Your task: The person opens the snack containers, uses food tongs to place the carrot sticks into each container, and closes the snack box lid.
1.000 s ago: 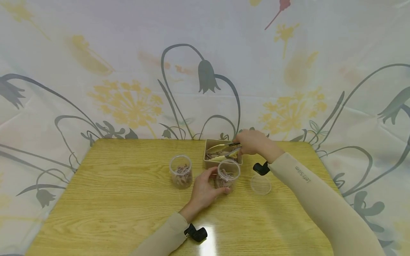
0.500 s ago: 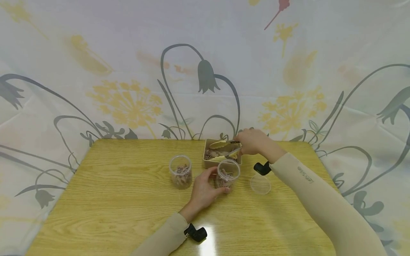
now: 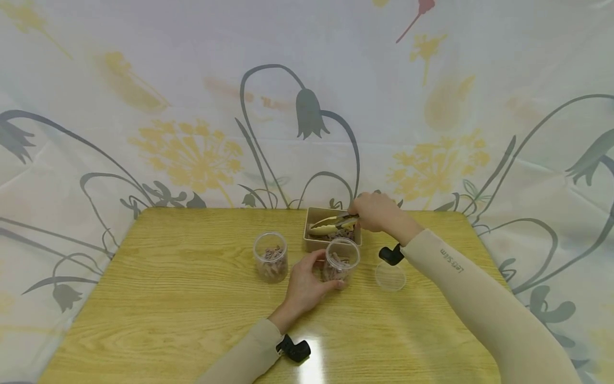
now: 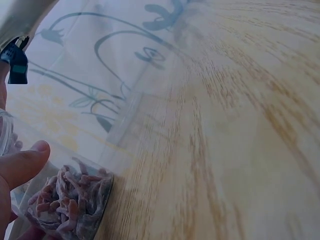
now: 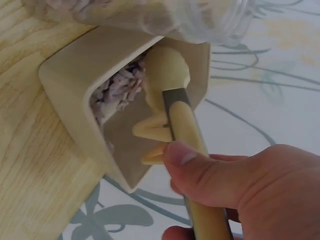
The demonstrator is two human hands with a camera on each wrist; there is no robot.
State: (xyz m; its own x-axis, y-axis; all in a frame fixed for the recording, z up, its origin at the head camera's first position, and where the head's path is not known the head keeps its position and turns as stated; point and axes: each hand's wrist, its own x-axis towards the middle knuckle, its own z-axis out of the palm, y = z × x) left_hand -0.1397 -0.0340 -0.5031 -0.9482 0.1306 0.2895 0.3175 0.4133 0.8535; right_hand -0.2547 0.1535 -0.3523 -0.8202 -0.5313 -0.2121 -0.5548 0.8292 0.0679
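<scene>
The left hand [image 3: 307, 285] grips a clear jar [image 3: 339, 266] part-filled with pinkish-grey strips [image 4: 70, 200], while the right hand [image 3: 376, 212] holds tongs [image 3: 326, 229] in a beige box [image 3: 314, 246] of similar strips, its front partly hidden by the jar. The right wrist view shows the thumb [image 5: 187, 165] on the tongs' handle, obscured from the head. On the table [image 3: 168, 298], a part-filled second jar [image 3: 272, 264] stands left, a clear lid [image 3: 390, 276] lies right.

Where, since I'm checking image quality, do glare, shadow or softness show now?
Head view: white glare on the table beside the black wrist camera, faint shadow near the right sleeve; left wrist view: dim, bluish, wood grain soft at lower right; right wrist view: clear jar hazy along the top.
</scene>
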